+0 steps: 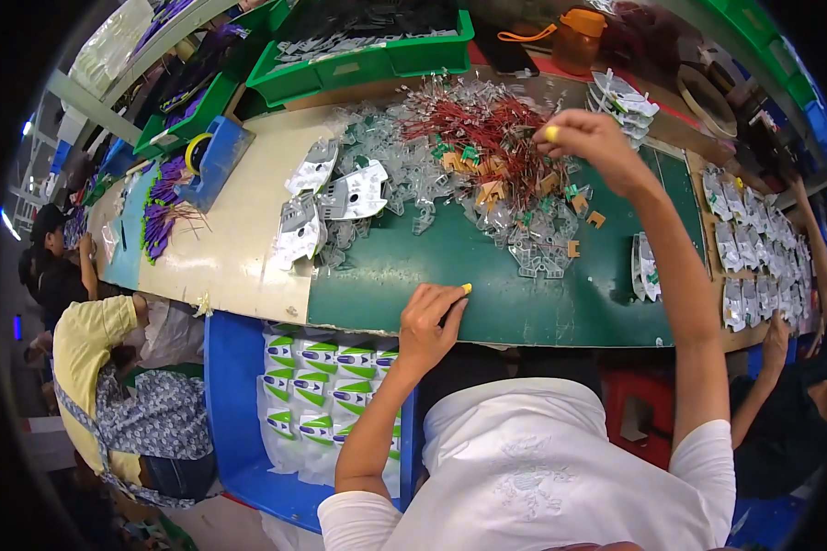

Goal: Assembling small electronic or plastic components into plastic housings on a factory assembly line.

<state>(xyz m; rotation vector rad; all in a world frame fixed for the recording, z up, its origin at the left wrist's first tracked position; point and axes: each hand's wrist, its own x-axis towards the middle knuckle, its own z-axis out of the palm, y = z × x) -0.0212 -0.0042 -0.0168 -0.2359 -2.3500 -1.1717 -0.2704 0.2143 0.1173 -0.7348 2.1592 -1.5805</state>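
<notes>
My left hand (427,321) rests at the table's near edge, a yellow cover on one fingertip. Its index finger and thumb stand apart, and I see nothing between them. Over the right side of a pile of red wires (487,119), my right hand (602,147) is raised with its fingers pinched together, one tip yellow. What it pinches, if anything, is too small to make out. Under and around the wires lie clear plastic parts (538,248), small orange pieces (490,193) and green clips (469,153). Left of the pile sit several white-and-grey housings (354,193).
A green bin (363,62) of grey parts stands at the back, beside an orange bottle (579,41). More housings are stacked (620,101) at the back right. A blue crate (239,459) holds bagged white-and-green items. Co-workers sit on both sides; one wears a yellow shirt (96,335).
</notes>
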